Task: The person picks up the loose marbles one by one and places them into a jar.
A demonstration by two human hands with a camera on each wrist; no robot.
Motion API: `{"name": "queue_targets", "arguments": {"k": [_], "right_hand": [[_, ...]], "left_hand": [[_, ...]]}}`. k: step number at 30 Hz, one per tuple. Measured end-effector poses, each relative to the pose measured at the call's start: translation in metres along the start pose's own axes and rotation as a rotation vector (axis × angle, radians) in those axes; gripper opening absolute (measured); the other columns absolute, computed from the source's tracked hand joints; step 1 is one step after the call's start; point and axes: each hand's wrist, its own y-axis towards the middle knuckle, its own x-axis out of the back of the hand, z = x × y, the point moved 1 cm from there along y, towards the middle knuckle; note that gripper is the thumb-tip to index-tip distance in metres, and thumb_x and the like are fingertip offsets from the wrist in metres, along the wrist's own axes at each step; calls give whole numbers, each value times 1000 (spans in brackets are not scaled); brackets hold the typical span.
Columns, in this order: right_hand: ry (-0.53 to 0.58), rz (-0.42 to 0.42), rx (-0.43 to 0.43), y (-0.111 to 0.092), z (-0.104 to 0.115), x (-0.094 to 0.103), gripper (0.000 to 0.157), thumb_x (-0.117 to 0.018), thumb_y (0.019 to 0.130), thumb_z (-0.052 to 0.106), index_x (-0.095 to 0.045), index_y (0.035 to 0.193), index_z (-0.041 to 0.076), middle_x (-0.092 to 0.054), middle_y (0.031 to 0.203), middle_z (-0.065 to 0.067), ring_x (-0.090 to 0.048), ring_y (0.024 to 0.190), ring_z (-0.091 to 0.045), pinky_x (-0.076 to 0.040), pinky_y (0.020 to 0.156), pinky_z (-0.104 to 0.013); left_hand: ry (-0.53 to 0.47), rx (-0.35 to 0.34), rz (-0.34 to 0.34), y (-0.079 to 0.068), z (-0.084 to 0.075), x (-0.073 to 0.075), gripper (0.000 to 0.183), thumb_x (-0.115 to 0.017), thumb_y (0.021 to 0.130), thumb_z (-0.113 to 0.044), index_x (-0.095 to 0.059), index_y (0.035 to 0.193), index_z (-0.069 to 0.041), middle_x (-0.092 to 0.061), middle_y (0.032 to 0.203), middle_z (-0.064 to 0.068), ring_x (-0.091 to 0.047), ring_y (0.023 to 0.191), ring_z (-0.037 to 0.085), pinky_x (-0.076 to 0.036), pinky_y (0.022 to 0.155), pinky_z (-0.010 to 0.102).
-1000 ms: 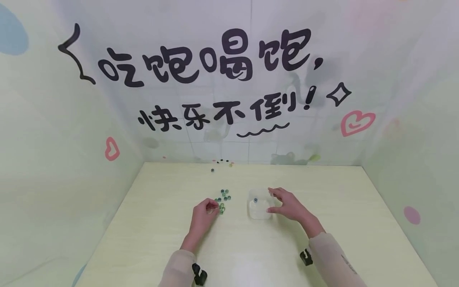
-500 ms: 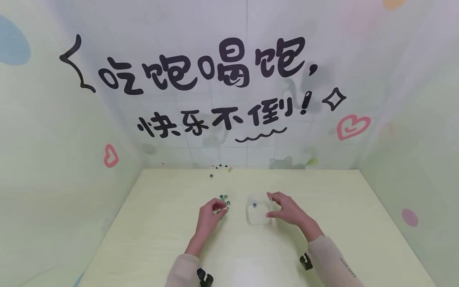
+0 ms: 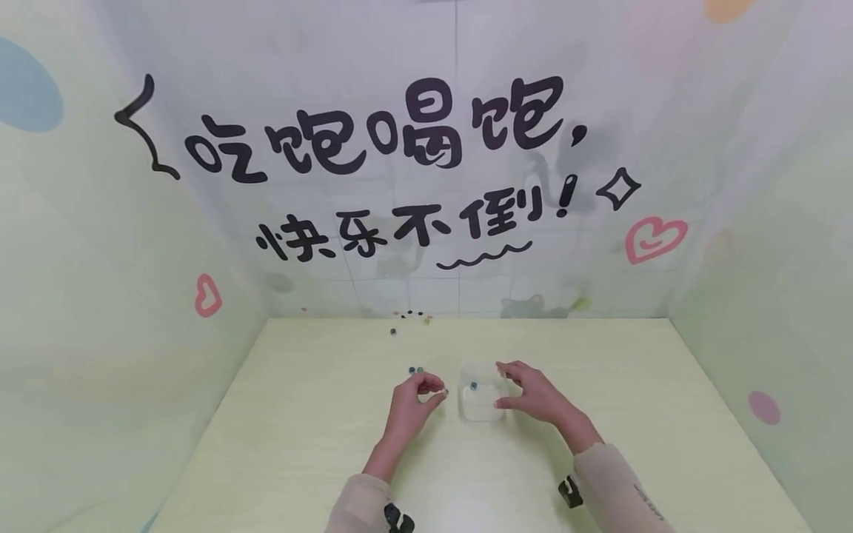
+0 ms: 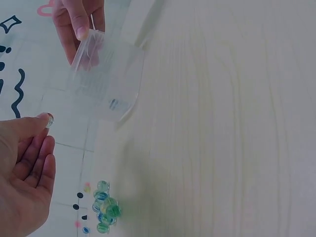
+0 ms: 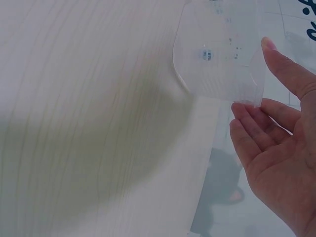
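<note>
My left hand pinches a clear glass marble between thumb and index finger, close to the left side of a clear plastic container. The other left fingers curl loosely below. My right hand holds the container at its right side, thumb near the front and fingers at the back of the rim. Inside the container, a blue marble shows through the wall. A cluster of green and blue marbles lies on the table; in the head view my left hand hides most of it.
A lone dark marble lies farther back on the pale wooden table. Printed walls with black lettering enclose the table at the back and both sides. Black clips hang at the sleeves.
My left hand has moved right from the marble cluster toward the container, now with a marble between its fingertips. My right hand stays at the container. The head view has tilted slightly up.
</note>
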Motion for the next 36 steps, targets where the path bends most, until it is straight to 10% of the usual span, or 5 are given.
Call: {"name": "queue_targets", "arguments": {"k": [36], "right_hand": [[-2, -30, 3, -1, -3, -4, 73, -78, 87, 22, -44, 144, -8, -56, 130, -25, -53, 127, -47, -49, 102, -58]], "left_hand": [[18, -55, 89, 4, -20, -33, 12, -77, 85, -14, -71, 96, -12, -73, 93, -1, -66, 90, 14, -58, 88, 41]]}}
